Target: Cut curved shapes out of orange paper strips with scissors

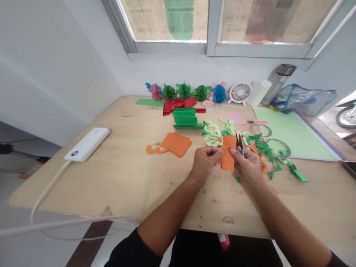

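1. One wooden table (133,181) spans the scene; the camera cuts off its right side.
2. One pale-green sheet (303,137) lies far right, its left part overlapped by other things.
3. One clear blue-trimmed pouch (308,98) stands far right; its contents are hard to make out.
4. Two hands work right of centre. The left hand (206,161) is closed to a fingertip pinch on the left edge of an orange paper strip (228,163). The right hand (250,165) is curled, its thumb on the strip's right edge, scissors tucked within.
5. One white power bank (87,144) lies left, cable attached.
6. One stack of orange squares (176,144) sits left of the hands; its sheets cannot be counted.
7. Five honeycomb paper figures (184,91) line the far edge: three green, one pink-and-blue, one blue-and-pink.
8. Two grey rings (289,150), seemingly tape rolls, lie right of the hands.
9. One pair of scissors (239,142) points away, handles mostly hidden by fingers.
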Tool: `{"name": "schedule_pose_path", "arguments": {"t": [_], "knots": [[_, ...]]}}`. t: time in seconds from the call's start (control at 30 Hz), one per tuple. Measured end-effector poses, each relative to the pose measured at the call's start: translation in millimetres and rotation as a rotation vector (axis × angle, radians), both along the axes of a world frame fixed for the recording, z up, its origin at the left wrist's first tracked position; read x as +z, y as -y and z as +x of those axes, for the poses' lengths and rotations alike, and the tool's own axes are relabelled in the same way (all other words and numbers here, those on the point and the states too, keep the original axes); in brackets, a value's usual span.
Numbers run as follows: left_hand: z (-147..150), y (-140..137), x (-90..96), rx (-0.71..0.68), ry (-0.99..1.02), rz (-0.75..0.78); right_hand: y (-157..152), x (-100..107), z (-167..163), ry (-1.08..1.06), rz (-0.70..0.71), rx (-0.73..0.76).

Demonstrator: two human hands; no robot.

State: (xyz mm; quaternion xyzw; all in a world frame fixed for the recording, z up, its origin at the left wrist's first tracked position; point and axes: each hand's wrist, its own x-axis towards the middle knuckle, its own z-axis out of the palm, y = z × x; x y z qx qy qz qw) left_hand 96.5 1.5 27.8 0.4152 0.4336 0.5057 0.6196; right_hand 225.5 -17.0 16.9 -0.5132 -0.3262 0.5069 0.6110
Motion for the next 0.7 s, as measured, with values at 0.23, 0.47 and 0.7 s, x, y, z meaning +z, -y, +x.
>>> {"name": "schedule_pose_path", "arguments": {"t": [0.23,0.47,0.7], "knots": [[-0.8,0.3,-1.6,-0.024,0.013,-0.006,-0.2,-3.4,1.6,-0.008,-0.014,0.017],[-0.4,-2.6,-5.3,-0.030,0.064,-0.035,-1.5,-9.7,2.5,0.011,0.000,0.021],[-0.7,-5.0,-9.1,-0.032,0.127,-0.063,0.3,-3.0,-1.4,-0.006,0.023,-0.003]]}}
